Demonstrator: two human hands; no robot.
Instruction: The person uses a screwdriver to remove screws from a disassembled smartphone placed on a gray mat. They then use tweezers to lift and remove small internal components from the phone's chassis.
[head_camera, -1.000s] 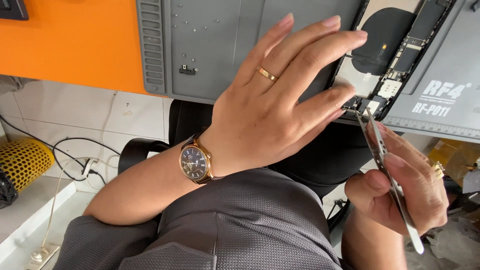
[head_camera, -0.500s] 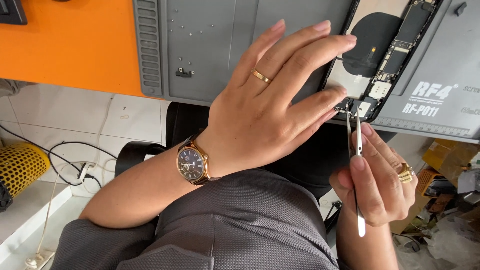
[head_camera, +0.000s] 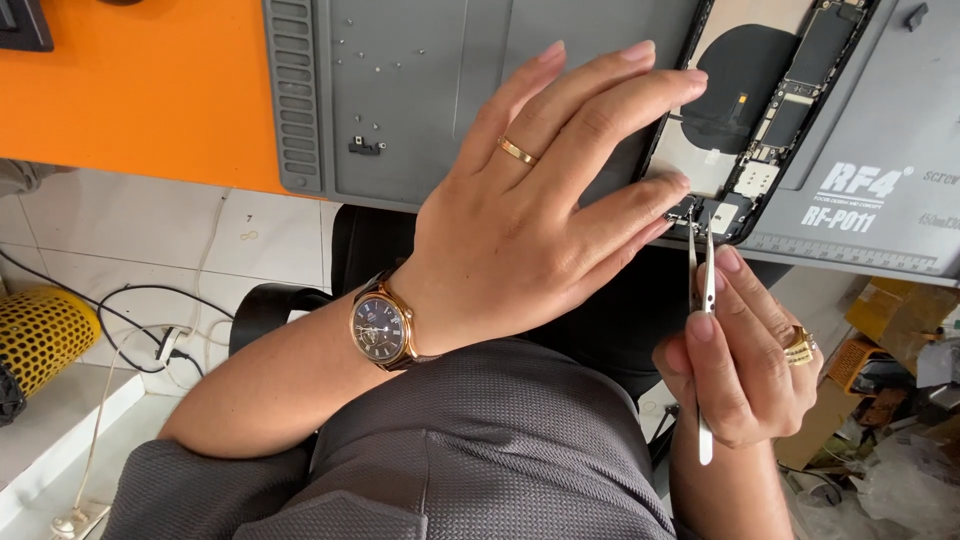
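Observation:
An opened phone (head_camera: 760, 110) lies on a grey work mat (head_camera: 420, 100), its black battery and small circuit parts exposed. My left hand (head_camera: 540, 200), wearing a gold ring and a dark-faced wristwatch, rests flat on the phone's lower left part, fingers spread across it. My right hand (head_camera: 745, 350) grips metal tweezers (head_camera: 702, 290) upright. The tweezer tips touch the phone's bottom edge beside my left fingertips.
The mat lies on an orange table (head_camera: 130, 90), with tiny screws (head_camera: 365, 145) scattered on its left part. A yellow perforated object (head_camera: 40, 335) and cables (head_camera: 130, 320) lie on the tiled floor at left. Cardboard and clutter (head_camera: 890, 400) fill the lower right.
My right hand has turned the tweezers upright and brought their tips up to the phone's bottom edge. My left hand has stayed on the phone.

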